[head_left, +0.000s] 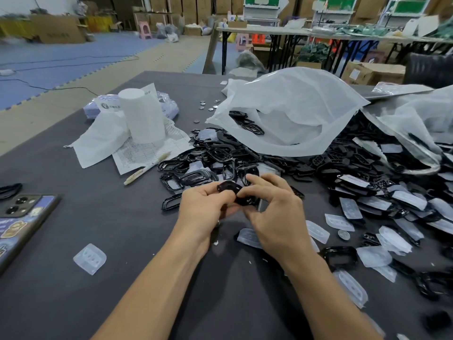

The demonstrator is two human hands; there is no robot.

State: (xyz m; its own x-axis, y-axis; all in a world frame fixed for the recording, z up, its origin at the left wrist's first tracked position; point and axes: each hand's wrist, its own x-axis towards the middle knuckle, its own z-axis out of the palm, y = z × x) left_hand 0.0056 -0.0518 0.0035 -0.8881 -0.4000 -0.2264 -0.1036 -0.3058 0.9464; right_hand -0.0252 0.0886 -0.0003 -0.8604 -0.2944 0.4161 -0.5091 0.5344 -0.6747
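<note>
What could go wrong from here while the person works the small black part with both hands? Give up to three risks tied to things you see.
1. The left hand and right hand pinch the black part; it may slip into the pile of frames behind and get lost among look-alikes.
2. Clear pads and a coin lie loose beside the right forearm; a sweep could scatter them.

The black piece (229, 187) is shining like smooth, glossy plastic. The table (122, 241) is showing a matt grey, cloth-like surface, and the clear pad (90, 258) is looking like frosted plastic.
</note>
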